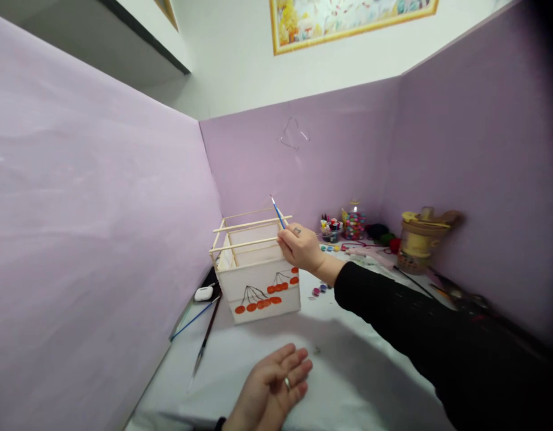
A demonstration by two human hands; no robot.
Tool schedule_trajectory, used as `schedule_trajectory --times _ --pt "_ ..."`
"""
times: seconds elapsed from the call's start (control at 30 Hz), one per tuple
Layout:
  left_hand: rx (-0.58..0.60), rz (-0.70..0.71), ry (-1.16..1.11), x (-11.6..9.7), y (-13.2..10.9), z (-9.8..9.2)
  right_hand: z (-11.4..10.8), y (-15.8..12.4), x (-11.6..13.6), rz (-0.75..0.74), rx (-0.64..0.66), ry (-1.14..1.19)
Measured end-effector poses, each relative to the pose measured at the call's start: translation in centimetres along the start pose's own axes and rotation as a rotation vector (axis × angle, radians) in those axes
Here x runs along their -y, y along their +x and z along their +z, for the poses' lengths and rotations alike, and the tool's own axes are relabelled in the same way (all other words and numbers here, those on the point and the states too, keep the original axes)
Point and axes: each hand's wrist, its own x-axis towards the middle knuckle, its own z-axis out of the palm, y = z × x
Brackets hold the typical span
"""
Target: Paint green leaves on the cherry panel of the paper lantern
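Observation:
My right hand [300, 246] is closed on a thin blue paintbrush [277, 212] that sticks up and to the left. The hand rests against the top right edge of a white box [258, 281] with a wooden stick frame. Orange-red berries on dark stems are painted on the box's front. My left hand [276, 383] lies near the bottom of the view on the white table [348, 371], palm up, fingers stretched out, a ring on one finger, holding nothing.
Two brushes [204, 326] and a small white case [204, 293] lie left of the box by the purple partition [91, 239]. Small paint pots [320, 291], a bead jar [354, 224] and a wicker container [417, 245] stand at the back right.

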Motion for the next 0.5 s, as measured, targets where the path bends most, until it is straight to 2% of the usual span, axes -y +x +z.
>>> schedule_trajectory --times 0.13,0.2,0.27,0.33,0.4,0.43,0.47,0.5 --pt "0.017 0.016 0.081 -0.1 -0.2 0.0 0.0 -0.1 -0.1 0.028 0.010 0.126" --pt "0.036 0.044 0.145 -0.5 -0.6 0.0 -1.3 0.2 -0.3 0.037 -0.018 0.190" --pt "0.077 0.098 0.270 -1.3 -1.7 0.4 -3.7 0.4 -0.5 0.061 -0.074 0.231" --pt "0.138 0.180 0.467 -2.4 -3.8 1.7 -6.8 0.1 -0.8 0.121 -0.135 0.262" --pt "0.237 0.209 0.669 -3.8 -6.3 4.0 -9.8 -1.0 -1.1 0.234 -0.173 0.303" --pt "0.293 0.200 0.748 -4.4 -7.4 5.3 -11.1 -1.9 -1.2 0.314 -0.177 0.330" --pt "0.414 0.144 0.827 -4.9 -8.1 6.7 -12.1 -3.1 -1.3 0.413 -0.168 0.372" --pt "0.465 0.133 0.859 -5.3 -8.3 7.9 -12.8 -4.5 -1.2 0.530 -0.162 0.428"
